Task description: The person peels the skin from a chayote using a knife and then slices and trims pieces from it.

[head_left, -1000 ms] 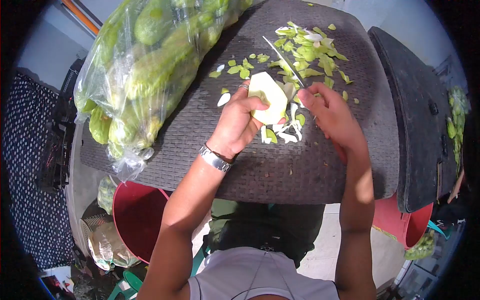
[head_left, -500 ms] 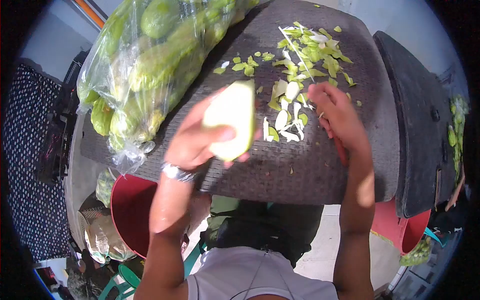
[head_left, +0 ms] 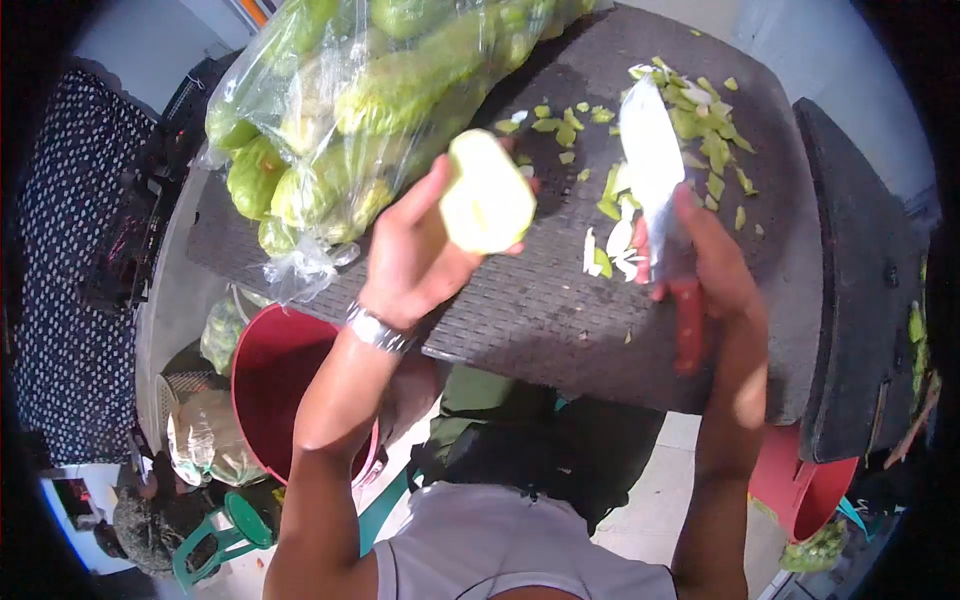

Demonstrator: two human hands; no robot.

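Note:
My left hand [head_left: 415, 250] holds a peeled chayote [head_left: 487, 195] above the table, with the pale face of the chayote towards me. In my right hand [head_left: 718, 250] is a large knife [head_left: 652, 145] with a red handle, its broad blade pointing away from me. The blade's flat side shows, apart from the chayote. Beneath and beside the knife lie green and white peelings [head_left: 715, 130]. A clear plastic bag [head_left: 385, 115] full of unpeeled chayotes rests on the table beyond my left hand.
The dark woven-topped table [head_left: 530, 320] spans the middle. A red bucket [head_left: 285, 375] stands below its left edge, another red bucket [head_left: 800, 480] at the lower right. A green stool [head_left: 235, 530] is on the floor at left. A dark panel [head_left: 850, 280] stands at right.
The knife has turned from edge-on to showing its broad side. My left hand has turned the chayote and my thumb has shifted off its face. The whole view has shifted slightly.

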